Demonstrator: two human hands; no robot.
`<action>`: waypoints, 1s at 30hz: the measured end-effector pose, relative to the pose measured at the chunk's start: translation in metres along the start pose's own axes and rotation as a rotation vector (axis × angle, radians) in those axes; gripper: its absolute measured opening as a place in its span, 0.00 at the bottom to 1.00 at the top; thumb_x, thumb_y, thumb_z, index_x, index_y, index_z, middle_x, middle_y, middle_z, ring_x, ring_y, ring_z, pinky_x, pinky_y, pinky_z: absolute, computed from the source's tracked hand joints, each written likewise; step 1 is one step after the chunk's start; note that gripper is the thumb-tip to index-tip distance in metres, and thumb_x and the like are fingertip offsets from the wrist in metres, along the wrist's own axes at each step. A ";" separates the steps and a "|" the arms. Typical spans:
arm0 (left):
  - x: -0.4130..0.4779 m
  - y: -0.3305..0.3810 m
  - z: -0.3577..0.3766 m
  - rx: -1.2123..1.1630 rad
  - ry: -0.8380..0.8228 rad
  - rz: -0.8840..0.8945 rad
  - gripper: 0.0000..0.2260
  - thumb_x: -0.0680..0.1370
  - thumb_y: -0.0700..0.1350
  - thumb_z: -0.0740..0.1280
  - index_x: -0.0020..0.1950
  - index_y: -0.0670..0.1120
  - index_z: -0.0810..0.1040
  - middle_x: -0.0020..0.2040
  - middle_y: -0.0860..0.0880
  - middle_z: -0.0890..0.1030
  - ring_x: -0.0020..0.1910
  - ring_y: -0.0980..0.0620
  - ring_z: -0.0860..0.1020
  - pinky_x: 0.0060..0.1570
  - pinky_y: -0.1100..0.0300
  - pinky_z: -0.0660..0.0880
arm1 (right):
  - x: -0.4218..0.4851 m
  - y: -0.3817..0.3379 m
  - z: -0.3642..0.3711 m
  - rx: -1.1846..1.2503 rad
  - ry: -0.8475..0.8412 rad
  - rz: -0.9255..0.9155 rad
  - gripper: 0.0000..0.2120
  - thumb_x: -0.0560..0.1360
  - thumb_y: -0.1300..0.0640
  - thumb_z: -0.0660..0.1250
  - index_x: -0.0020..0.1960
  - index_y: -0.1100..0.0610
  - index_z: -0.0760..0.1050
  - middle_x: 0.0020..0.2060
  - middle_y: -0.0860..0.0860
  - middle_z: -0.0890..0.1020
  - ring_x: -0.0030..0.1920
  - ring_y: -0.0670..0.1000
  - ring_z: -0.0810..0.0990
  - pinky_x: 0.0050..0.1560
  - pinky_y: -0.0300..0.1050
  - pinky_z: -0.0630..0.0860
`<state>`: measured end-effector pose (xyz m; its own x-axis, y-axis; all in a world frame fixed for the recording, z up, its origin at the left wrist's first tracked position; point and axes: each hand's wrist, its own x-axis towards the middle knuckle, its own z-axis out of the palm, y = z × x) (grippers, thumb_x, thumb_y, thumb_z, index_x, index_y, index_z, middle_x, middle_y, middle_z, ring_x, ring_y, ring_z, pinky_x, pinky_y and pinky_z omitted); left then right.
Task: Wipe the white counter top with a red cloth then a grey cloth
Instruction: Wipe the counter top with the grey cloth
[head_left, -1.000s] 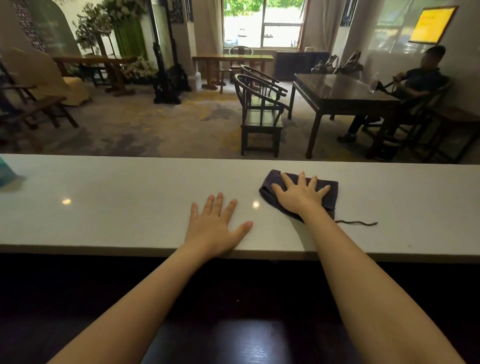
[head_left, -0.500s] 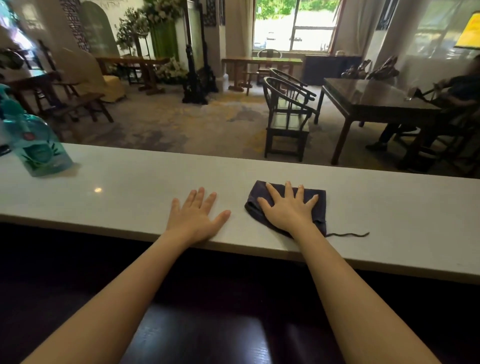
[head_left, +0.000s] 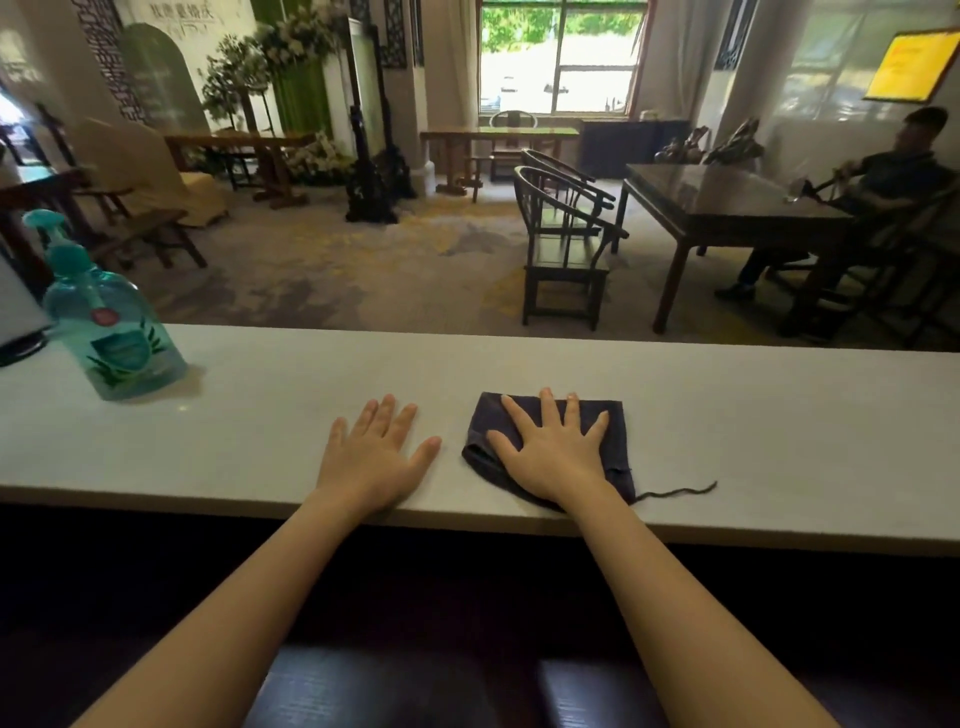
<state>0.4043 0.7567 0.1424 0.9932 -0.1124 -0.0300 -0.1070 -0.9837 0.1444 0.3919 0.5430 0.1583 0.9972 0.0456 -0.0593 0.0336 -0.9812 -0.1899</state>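
A dark grey cloth (head_left: 608, 418) lies folded on the white counter top (head_left: 779, 431), close to the near edge, with a loose thread (head_left: 680, 491) trailing off to its right. My right hand (head_left: 550, 457) presses flat on the cloth, fingers spread. My left hand (head_left: 371, 457) rests palm down on the bare counter just left of the cloth, apart from it and holding nothing. No red cloth is in view.
A teal pump bottle (head_left: 111, 332) stands on the counter at far left, beside a dark object (head_left: 15, 312) cut off by the frame edge. Beyond the counter are dark wooden chairs (head_left: 566, 244), a table (head_left: 727, 208) and a seated person (head_left: 893, 182).
Both hands and the cloth have slid left along the counter. The view has swung left, so the teal bottle now shows in full.
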 end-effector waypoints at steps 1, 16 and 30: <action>0.000 -0.010 -0.001 -0.001 -0.001 0.013 0.33 0.72 0.69 0.40 0.75 0.57 0.45 0.78 0.52 0.44 0.76 0.52 0.43 0.72 0.44 0.41 | 0.001 -0.012 0.003 -0.001 0.003 0.007 0.30 0.75 0.33 0.41 0.74 0.40 0.43 0.77 0.54 0.44 0.75 0.63 0.38 0.68 0.73 0.34; -0.011 -0.091 -0.011 -0.032 0.053 0.099 0.26 0.77 0.61 0.41 0.75 0.56 0.45 0.78 0.51 0.45 0.76 0.52 0.43 0.73 0.45 0.40 | -0.007 -0.136 0.031 -0.007 0.014 -0.037 0.26 0.76 0.35 0.42 0.72 0.35 0.41 0.77 0.52 0.43 0.75 0.62 0.38 0.67 0.72 0.34; -0.013 -0.091 -0.012 -0.038 0.053 0.017 0.26 0.78 0.59 0.43 0.75 0.55 0.46 0.78 0.49 0.46 0.76 0.51 0.44 0.74 0.48 0.42 | 0.075 -0.144 0.021 0.021 -0.058 -0.144 0.24 0.77 0.38 0.43 0.73 0.37 0.47 0.77 0.51 0.46 0.75 0.63 0.39 0.67 0.72 0.33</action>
<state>0.4020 0.8492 0.1420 0.9924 -0.1203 0.0252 -0.1229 -0.9757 0.1814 0.4609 0.6915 0.1607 0.9766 0.1969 -0.0869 0.1738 -0.9597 -0.2208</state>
